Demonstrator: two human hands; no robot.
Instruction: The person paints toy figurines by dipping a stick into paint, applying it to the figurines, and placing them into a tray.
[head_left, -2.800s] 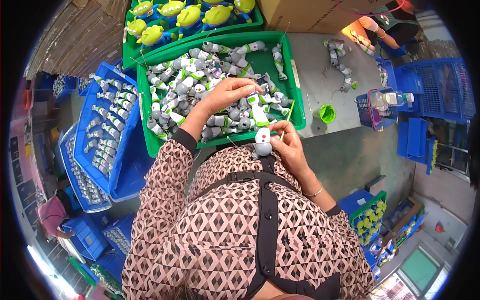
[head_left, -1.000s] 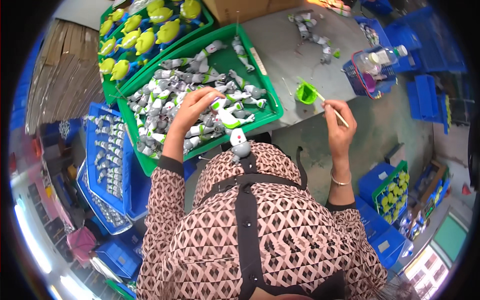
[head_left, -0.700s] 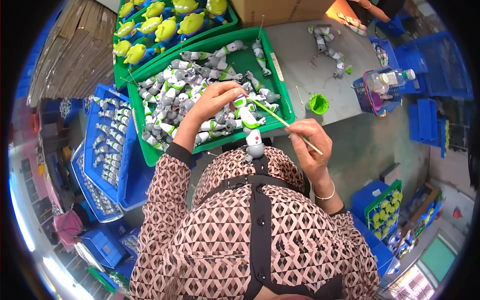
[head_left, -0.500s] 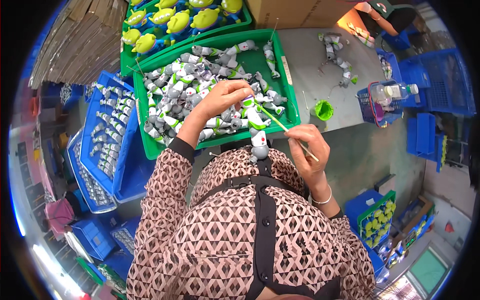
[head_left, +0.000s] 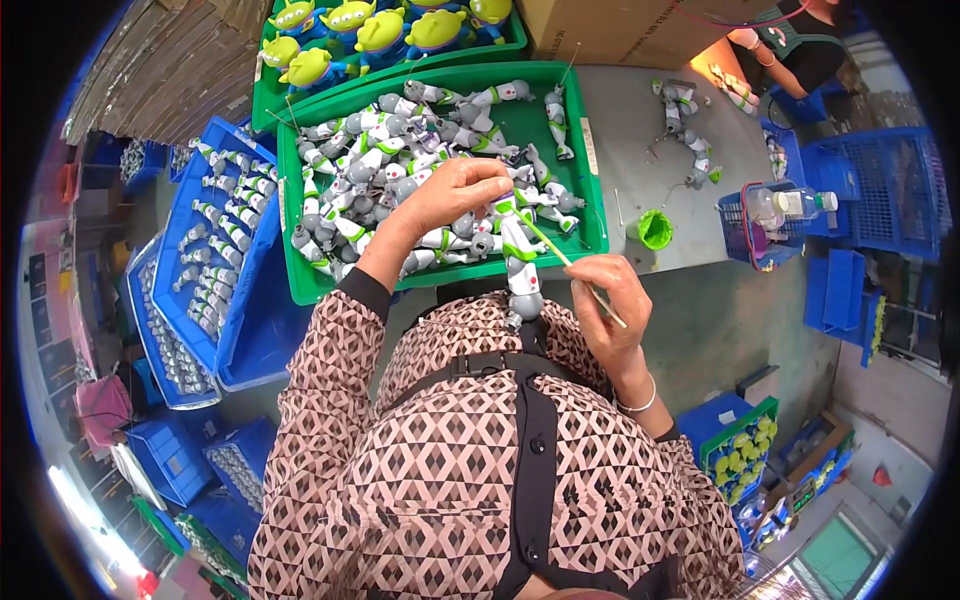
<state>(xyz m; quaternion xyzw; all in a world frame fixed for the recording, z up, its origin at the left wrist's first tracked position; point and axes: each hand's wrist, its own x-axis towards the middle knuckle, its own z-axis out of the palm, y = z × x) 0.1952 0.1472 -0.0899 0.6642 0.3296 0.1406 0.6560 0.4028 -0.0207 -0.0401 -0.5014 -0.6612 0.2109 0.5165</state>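
My left hand (head_left: 455, 200) is closed round the upper end of a white, grey and bright green jointed toy limb (head_left: 517, 243), which hangs down in front of my body. In my right hand (head_left: 612, 305) a thin pale paintbrush (head_left: 548, 244) is pinched like a pen. It slants up to the left, and its tip meets the toy limb close to my left fingers; the exact contact is too small to make out. Behind my hands a green tray (head_left: 590, 165) holds a jumbled heap of similar toy limbs (head_left: 385, 165). A small bright green cup (head_left: 655, 230) stands on the grey table to the right.
Behind lies another green tray (head_left: 515, 35) of green-headed toy figures (head_left: 383, 32). Blue bins (head_left: 245, 310) with sorted limbs stand left. At right are a few limbs (head_left: 692, 150), a blue basket (head_left: 735, 225) with bottles, and another person's arm (head_left: 775, 62). A cardboard box (head_left: 600, 30) stands behind.
The whole view has shifted slightly. My right hand and the paintbrush have moved a little up and left, while my left hand keeps its hold on the toy limb.
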